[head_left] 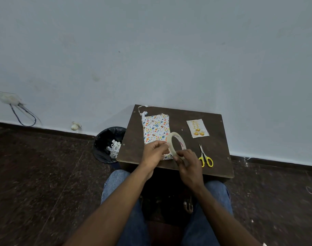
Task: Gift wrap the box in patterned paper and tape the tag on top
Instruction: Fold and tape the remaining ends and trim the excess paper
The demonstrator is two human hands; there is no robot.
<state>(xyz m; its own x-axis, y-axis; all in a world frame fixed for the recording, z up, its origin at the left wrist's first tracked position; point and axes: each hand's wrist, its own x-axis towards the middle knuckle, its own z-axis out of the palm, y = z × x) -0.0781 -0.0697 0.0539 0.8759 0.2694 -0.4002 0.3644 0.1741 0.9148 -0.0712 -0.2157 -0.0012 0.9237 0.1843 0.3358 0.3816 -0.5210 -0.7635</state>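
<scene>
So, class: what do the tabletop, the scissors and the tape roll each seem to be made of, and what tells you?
Tabletop: dark brown wood or laminate, matt, with faint grain and fixings at the corners.
Scissors: pale, probably metal blades with glossy yellow handles, likely plastic.
Tape roll: translucent whitish film, probably plastic, wound on a printed ring; held between the left hand and the right hand.

Both hands (171,157) hold the tape roll (176,144) above the wrapped box (155,128).
</scene>
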